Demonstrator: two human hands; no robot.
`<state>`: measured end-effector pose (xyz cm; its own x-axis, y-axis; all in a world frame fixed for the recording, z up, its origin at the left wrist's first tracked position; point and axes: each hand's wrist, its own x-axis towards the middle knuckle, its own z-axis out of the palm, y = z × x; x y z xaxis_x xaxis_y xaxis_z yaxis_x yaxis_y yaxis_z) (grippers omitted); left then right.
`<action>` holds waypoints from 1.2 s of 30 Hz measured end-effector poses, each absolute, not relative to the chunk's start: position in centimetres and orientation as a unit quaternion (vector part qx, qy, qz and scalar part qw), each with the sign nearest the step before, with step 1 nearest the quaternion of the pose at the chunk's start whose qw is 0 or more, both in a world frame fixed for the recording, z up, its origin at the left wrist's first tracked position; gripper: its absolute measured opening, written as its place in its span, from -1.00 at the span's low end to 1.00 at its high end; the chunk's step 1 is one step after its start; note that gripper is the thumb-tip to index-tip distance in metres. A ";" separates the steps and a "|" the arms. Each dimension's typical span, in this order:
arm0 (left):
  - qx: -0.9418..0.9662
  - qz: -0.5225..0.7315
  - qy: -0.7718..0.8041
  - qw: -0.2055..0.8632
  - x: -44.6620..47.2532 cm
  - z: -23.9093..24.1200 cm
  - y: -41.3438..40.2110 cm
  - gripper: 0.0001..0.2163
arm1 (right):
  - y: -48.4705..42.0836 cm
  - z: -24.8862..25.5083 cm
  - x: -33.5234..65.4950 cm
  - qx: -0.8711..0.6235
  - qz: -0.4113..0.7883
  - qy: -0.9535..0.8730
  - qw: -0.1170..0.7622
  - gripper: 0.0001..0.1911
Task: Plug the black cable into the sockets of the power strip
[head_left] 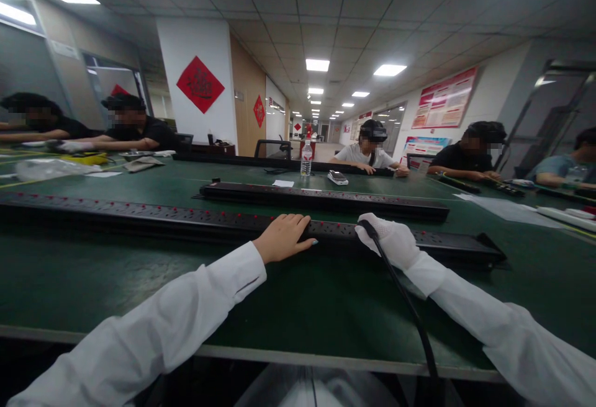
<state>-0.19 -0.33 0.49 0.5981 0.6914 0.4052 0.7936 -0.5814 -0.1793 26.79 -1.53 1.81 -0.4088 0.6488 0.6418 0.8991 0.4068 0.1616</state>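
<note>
1. My left grip (284, 237) is bare and lies palm-down on the near power strip (186, 221). Its fingers are laid out flat over the top and closed on nothing. I judge this a steadying press that keeps the long bar from sliding on the desk (302, 308).
2. My right grip (390, 241), in a white glove, is curled tight around the head of a black cable (412, 311). It sits at the strip's socket face, near the left grip. The glove hides the plug end, so I cannot tell whether it is seated in a socket.
3. The cable runs from the glove back across the desk and over the near edge toward me. It looks slack enough not to tug.
4. The near power strip lies lengthwise across the desk in front of me, socket side up, with red dots along its row. Lying flat like that, I judge every socket reachable from above.
5. A second power strip (326, 201) lies parallel behind it, apart, with no hand on it.
6. Farther back a water bottle (306, 159) stands upright. Other people sit at the far side and to the left, their hands well apart from mine.
</note>
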 end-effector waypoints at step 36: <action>-0.874 -0.156 -0.424 0.178 -0.1 0.5 -0.4 -0.47 | -1.6 1.9 26.7 -0.473 -0.266 -0.799 0.258 -0.72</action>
